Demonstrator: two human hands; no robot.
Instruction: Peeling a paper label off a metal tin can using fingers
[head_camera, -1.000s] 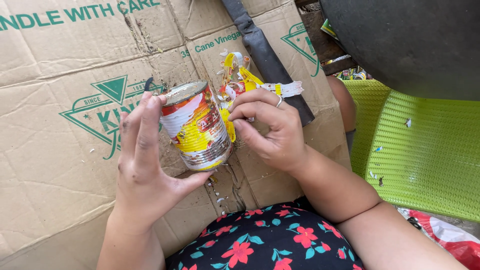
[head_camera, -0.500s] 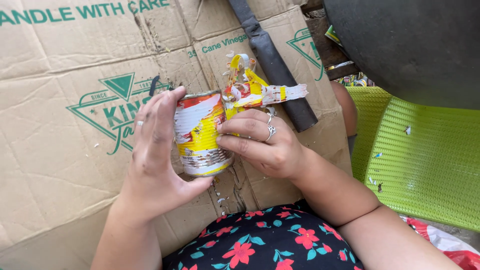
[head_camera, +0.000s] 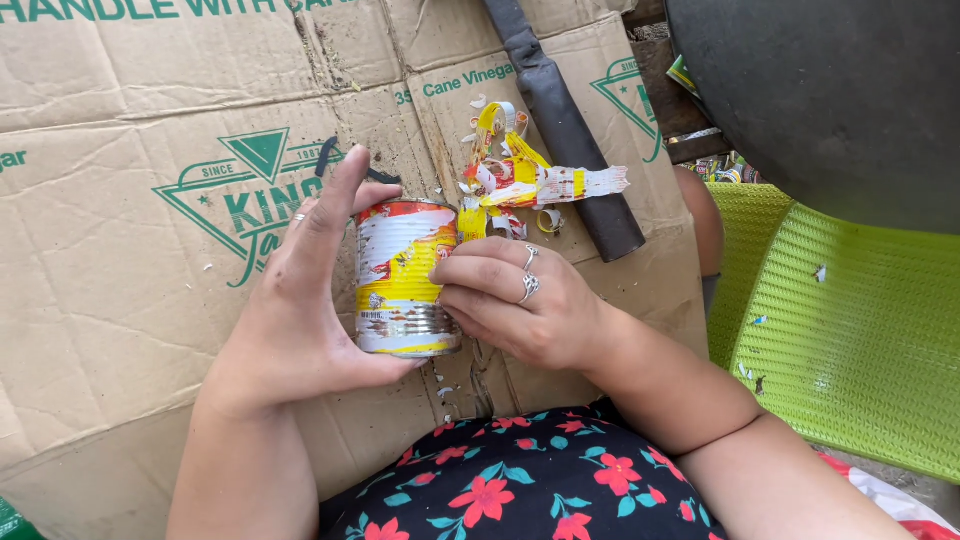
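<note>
Left hand (head_camera: 300, 300) cupped around a cylindrical metal tin can (head_camera: 405, 280) with torn yellow, red and white paper label, held upright over flattened, creased brown cardboard (head_camera: 120, 260). Right hand (head_camera: 520, 305), ringed fingers curled, pinching the label's ragged edge. Just beyond, curled peeled label strips (head_camera: 520, 180) beside a dark matte cylindrical handle (head_camera: 570, 130). At right, woven lime-green plastic chair (head_camera: 850, 330).

A flattened cardboard box (head_camera: 130, 260) covers the ground. On it, toward its right edge, lies a dark bar (head_camera: 565, 125). Just right of the cardboard stands a green plastic chair (head_camera: 860, 350); above the chair, a big black tub (head_camera: 830, 90).
</note>
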